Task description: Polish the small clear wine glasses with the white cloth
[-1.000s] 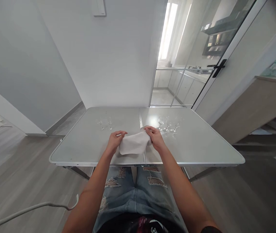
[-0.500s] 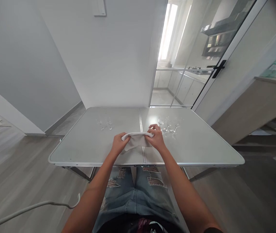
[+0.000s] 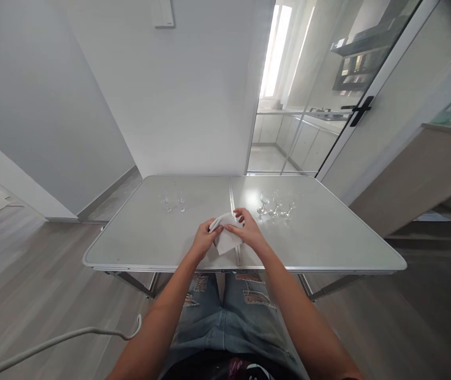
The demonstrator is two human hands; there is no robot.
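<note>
A white cloth is bunched between my two hands, just above the near middle of the table. My left hand is closed on its left edge, thumb on top. My right hand grips the right side, thumb pressed on the cloth and index finger curled up. Whether something lies inside the folds I cannot tell. Beyond my right hand several clear stemmed glasses stand close together. Farther left, a pair of small clear glasses stands on the tabletop.
The pale folding table has a metal rim and a centre seam. A white wall rises behind it. To the right are a glass door with a black handle and a wooden shelf unit. A white cable hangs at lower left.
My hands have come closer together. The cloth, stretched in a rolled band before, is now bunched and hangs in a point. The stemmed glasses are less covered by my right hand.
</note>
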